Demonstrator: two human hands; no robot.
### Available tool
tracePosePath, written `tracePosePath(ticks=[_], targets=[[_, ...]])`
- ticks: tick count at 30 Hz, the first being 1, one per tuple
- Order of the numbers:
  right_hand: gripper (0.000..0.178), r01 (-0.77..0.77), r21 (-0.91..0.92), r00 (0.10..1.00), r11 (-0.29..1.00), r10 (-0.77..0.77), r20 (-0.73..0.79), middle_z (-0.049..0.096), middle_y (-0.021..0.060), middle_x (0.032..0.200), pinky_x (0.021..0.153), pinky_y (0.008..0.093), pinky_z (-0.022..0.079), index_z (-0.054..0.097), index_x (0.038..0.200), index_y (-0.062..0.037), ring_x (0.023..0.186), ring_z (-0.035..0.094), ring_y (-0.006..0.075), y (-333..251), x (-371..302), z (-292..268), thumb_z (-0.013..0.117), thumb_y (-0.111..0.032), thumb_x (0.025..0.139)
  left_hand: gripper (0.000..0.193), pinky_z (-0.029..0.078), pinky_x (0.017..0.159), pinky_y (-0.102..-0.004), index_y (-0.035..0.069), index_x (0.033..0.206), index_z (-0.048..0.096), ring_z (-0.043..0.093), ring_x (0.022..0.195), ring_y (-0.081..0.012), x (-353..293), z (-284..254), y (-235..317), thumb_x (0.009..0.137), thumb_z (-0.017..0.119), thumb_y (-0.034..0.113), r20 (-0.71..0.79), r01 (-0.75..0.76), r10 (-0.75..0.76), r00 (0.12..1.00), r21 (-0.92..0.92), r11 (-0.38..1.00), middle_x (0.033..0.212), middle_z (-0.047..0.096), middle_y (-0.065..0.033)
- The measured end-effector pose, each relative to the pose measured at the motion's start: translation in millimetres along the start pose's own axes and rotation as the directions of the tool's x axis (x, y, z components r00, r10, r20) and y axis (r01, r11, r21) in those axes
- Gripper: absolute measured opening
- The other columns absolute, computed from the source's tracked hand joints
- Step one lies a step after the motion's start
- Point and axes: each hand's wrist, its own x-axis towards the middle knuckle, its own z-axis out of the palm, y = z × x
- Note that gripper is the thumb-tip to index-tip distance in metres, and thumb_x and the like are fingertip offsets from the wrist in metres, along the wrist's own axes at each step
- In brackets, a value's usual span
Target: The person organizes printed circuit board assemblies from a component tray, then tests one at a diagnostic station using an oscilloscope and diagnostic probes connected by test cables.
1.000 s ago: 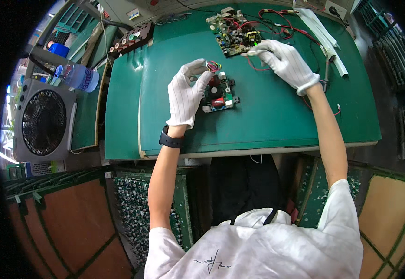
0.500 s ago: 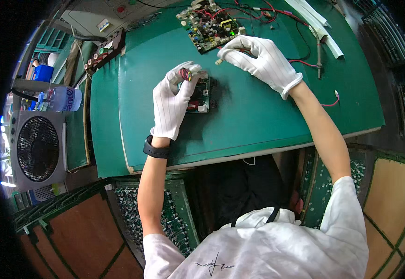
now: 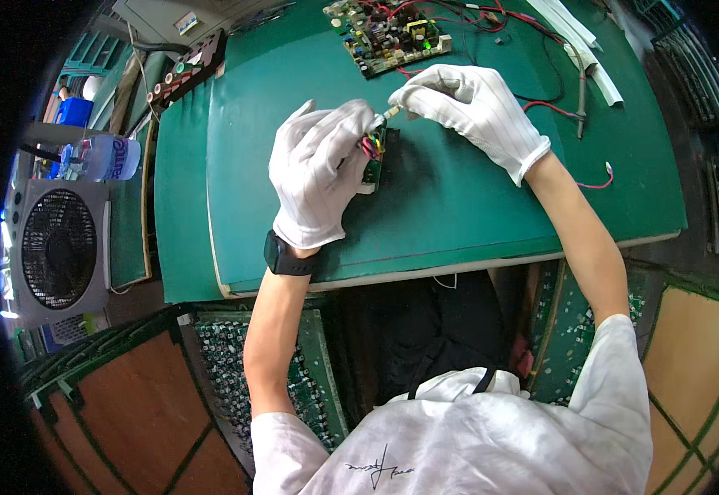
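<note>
We see one small circuit board (image 3: 373, 173) on the worktop (image 3: 475, 206), mostly hidden behind the left hand (image 3: 318, 169), with its right edge showing past the fingers; it lies to the left of the right hand (image 3: 475, 111) and slightly lower. The left hand is closed on one bundle of coloured wires (image 3: 370, 148), and the right hand pinches one pale connector (image 3: 393, 110) between thumb and fingers. The two hands are near each other, with the connector at the gap between them; we cannot tell whether it is joined to the bundle's end. Counting on, we find two white gloves, one on each hand, one black wristband (image 3: 288, 256) on the left wrist, one larger circuit board (image 3: 382, 40) beyond the hands, and two white strips at the far right.
</note>
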Motion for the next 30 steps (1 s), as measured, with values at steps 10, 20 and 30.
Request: tracePosePath(ticks=[10, 20, 30], targets=[[0.027, 0.030, 0.015, 0.999, 0.999, -0.030, 0.015, 0.077, 0.0064, 0.101, 0.090, 0.0274, 0.056, 0.077, 0.112, -0.0007, 0.095, 0.071, 0.0115, -1, 1, 1, 0.070, -0.024, 0.099, 0.040, 0.054, 0.099, -0.0452, 0.014, 0.115, 0.074, 0.070, 0.098, -0.0266, -2, 1, -1, 0.075, 0.079, 0.006, 0.013, -0.018, 0.018, 1.000, 0.019, 1.000, 0.114, 0.076, -0.0033], [0.030, -0.047, 0.085, 0.996, 0.995, 0.040, 0.081, 0.076, 0.0106, 0.107, 0.094, 0.0297, 0.055, 0.072, 0.117, 0.0036, 0.099, 0.072, 0.0175, 5, 2, -2, 0.067, -0.022, 0.102, 0.042, 0.054, 0.096, -0.0441, 0.014, 0.116, 0.073, 0.069, 0.095, -0.0255, -3, 0, -2, 0.075, 0.080, 0.007, -0.006, -0.042, 0.042, 0.999, 0.064, 0.997, 0.114, 0.076, -0.0028], [0.029, -0.077, -0.025, 0.996, 0.997, 0.078, 0.044, 0.076, 0.0075, 0.102, 0.090, 0.0272, 0.054, 0.074, 0.112, 0.0035, 0.094, 0.070, 0.0134, 1, 0, 5, 0.067, -0.022, 0.102, 0.042, 0.057, 0.092, -0.0429, 0.012, 0.116, 0.072, 0.070, 0.093, -0.0258, -1, 2, -2, 0.075, 0.081, 0.006, 0.000, -0.087, 0.088, 0.996, 0.079, 0.993, 0.112, 0.076, -0.0035]])
